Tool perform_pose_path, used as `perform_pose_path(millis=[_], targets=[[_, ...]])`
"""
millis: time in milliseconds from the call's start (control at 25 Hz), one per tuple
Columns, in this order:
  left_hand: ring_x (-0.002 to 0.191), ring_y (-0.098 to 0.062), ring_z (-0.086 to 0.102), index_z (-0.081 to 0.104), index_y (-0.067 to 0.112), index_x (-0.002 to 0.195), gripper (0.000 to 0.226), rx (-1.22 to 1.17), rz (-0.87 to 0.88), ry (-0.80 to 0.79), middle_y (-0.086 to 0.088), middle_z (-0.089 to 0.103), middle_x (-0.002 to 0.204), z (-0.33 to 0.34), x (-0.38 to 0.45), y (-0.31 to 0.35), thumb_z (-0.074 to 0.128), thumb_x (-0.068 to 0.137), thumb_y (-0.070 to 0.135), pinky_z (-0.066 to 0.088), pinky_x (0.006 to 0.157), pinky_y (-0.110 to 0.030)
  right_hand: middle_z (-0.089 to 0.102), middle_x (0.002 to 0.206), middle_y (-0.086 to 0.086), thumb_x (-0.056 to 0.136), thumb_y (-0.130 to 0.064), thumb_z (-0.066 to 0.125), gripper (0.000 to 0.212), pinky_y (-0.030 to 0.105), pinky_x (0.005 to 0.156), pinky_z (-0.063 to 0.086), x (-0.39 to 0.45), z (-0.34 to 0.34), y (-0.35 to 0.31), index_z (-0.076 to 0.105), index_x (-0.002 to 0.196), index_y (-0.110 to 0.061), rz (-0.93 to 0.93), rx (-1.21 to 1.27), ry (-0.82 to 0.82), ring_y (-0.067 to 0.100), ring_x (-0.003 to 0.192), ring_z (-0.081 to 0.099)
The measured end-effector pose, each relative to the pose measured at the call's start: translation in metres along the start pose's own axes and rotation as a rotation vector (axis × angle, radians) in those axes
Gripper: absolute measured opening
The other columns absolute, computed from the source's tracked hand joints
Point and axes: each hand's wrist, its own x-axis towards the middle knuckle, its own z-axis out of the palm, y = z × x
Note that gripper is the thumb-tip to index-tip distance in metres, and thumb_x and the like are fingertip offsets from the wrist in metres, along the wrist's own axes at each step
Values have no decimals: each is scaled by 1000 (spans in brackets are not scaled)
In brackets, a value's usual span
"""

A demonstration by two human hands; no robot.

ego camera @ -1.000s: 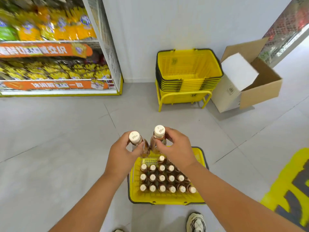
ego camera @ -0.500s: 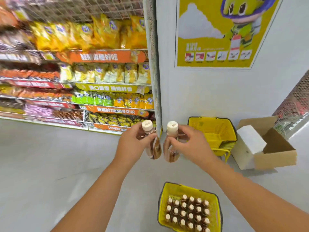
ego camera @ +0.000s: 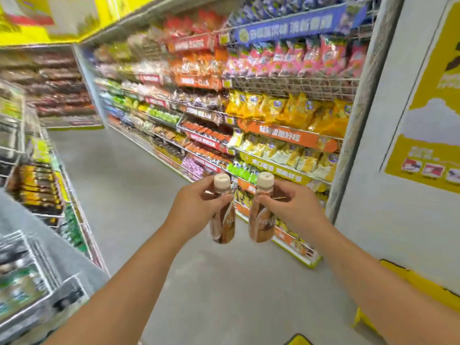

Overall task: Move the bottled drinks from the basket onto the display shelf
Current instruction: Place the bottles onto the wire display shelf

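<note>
Bottled drinks: two in transit, none shelved yet as far as I can see. Left hand point(ego camera: 196, 210) pinches one bottle point(ego camera: 222, 210) by the neck, right hand point(ego camera: 290, 207) pinches the other bottle point(ego camera: 261, 210), both mid-air at center frame. Brown drink, cream caps, upright-ish. Snack shelves point(ego camera: 273, 135) sit at 12 to 2 o'clock; only a yellow corner of what may be the basket point(ego camera: 298, 341) shows at 6.

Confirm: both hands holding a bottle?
Yes: the left hand grips one bottle and the right hand grips another bottle.
</note>
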Motion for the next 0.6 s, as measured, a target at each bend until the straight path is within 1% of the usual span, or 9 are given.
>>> perform_pose_path(millis=[40,80,160,240,280,400,480,560,600], targets=[[81,9,68,67,54,97,31,10,-8,44,16,75,96,-23,-10,3,82,84,30,48,64,-8,78,93,-16,85,-28,80,18,22,76,53,2,14,-13,79,101,-35,-25,21,-31,3,90,71],[82,5,70,67,57,93,30,22,-18,98,16,75,95,-46,-20,4,82,84,32,52,68,-13,78,94,-15,85,-28,80,19,21,76,53,3,30,-30,79,102,-35,-44,41,-63,3,90,71],[87,-3,72,69,57,90,27,35,-44,205,15,76,94,-94,-42,2,82,82,35,59,82,-29,78,94,-13,85,-30,80,21,29,80,57,1,66,-62,79,105,-37,-77,78,-126,10,93,72],[88,-8,73,71,54,92,25,56,-68,278,14,76,92,-146,-66,-1,83,81,36,61,86,-38,79,94,-12,84,-30,80,23,34,81,57,0,111,-94,79,104,-40,-114,103,-188,13,94,72],[87,-8,73,72,51,95,24,75,-80,284,13,76,92,-159,-70,0,84,80,36,61,85,-39,78,93,-13,83,-30,80,23,33,79,56,0,122,-104,79,103,-41,-126,117,-199,11,93,72],[86,-8,73,74,41,107,28,124,-99,369,13,76,92,-244,-107,-12,83,80,39,62,83,-40,79,91,-15,85,-28,80,20,25,75,53,-9,197,-159,80,102,-37,-184,154,-283,4,89,72],[87,-9,73,74,39,109,30,150,-112,424,13,75,94,-301,-132,-22,83,80,39,62,79,-36,79,90,-13,86,-24,79,17,18,73,53,-19,248,-199,81,101,-31,-225,174,-332,1,86,71],[87,-9,72,74,36,109,31,166,-137,483,12,76,96,-357,-157,-33,84,80,37,59,73,-30,79,88,-7,87,-18,78,15,16,71,53,-29,301,-238,82,99,-25,-240,215,-381,0,81,70],[88,-10,72,75,34,109,31,177,-150,509,12,76,96,-384,-168,-39,85,80,37,58,72,-29,80,89,-6,87,-16,78,15,15,70,53,-33,326,-257,82,100,-23,-243,237,-407,0,80,71]])
